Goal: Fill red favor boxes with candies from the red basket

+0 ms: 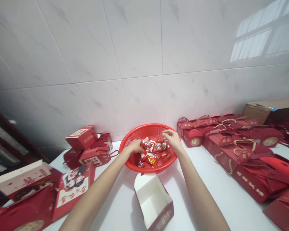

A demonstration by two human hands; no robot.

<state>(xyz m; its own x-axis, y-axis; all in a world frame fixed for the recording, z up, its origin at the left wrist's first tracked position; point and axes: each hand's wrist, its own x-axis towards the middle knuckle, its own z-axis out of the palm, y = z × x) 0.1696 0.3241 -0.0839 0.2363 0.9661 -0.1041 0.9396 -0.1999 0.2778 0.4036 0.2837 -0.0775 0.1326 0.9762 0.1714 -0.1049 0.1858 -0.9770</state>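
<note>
In the head view, the left hand [135, 146] dips into a round red perforated plastic basket [132, 135], fingers curled against shiny wrapped candies [153, 158]; whether it grips one, I cannot tell. The right hand [170, 138] hovers opposite, fingers loosely parted. Nearer than both hands, an open red cardboard box with white interior [152, 200] stands on the white bench [120, 192].

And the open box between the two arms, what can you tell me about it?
The open box looks like folded card, white inside and dark red outside. Its top is open, showing its white inner walls. A rounded white flap extends at the far end; a pale round emblem marks the near end. It rests slightly askew on the white table, before the red basket. Neither the left hand nor the right hand touches it; whether the flap meets the basket, I cannot tell.
</note>
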